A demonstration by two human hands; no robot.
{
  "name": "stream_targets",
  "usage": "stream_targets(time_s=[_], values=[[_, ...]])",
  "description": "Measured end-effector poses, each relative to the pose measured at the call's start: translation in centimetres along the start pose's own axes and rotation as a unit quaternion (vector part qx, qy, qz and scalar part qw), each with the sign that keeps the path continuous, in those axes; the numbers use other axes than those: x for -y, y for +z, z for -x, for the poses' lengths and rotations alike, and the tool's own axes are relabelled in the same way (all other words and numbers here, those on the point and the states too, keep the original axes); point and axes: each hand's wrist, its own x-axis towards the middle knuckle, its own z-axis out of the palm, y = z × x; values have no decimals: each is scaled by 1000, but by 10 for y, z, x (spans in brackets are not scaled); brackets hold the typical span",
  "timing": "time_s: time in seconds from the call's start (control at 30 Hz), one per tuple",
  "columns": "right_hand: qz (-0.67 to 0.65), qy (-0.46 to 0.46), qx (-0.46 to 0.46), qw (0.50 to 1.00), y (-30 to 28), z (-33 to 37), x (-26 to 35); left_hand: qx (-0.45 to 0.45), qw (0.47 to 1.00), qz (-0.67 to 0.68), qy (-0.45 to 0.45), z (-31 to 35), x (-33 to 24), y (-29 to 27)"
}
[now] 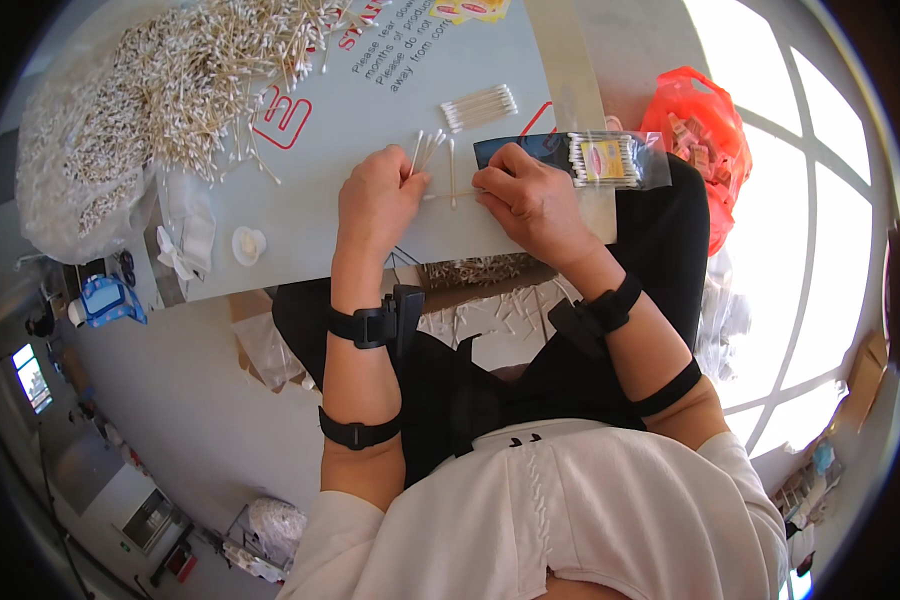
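Observation:
My left hand [382, 195] is closed, with several cotton swabs [429, 150] fanned up from between its thumb and fingers. One loose cotton swab [453, 172] lies on the table between my hands. Another lies crosswise over its lower end and reaches the fingertips of my right hand [535, 200], which are pinched on it. Just beyond is a neat row of cotton swabs [478, 107]. Beside my right hand, a clear packet of swabs with a yellow label [602, 160] rests at the table's right edge, by a dark flat piece [545, 148] partly hidden behind my hand.
A large heap of loose swabs [190, 85] spills from a clear plastic bag at the far left. A small white dish [248, 245] stands near the table's front edge. Yellow cards [470, 9] lie at the back. A red bag [700, 130] hangs or sits off the right side.

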Motion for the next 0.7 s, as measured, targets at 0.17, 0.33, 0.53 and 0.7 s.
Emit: stream_targets(time_s=[0.17,0.33,0.53,0.7], values=[[49,-45,6,998,3,-2,3,-187,980,-10,64,6,0,26],[28,-78,19,996,-3,0,-5,-206,975,-18,82,7,-4,34],[31,-63,15,997,-14,3,-9,-130,984,11,118,4,-19,33],[36,-49,29,998,-18,8,-6,-103,972,8,211,-7,-34,34]])
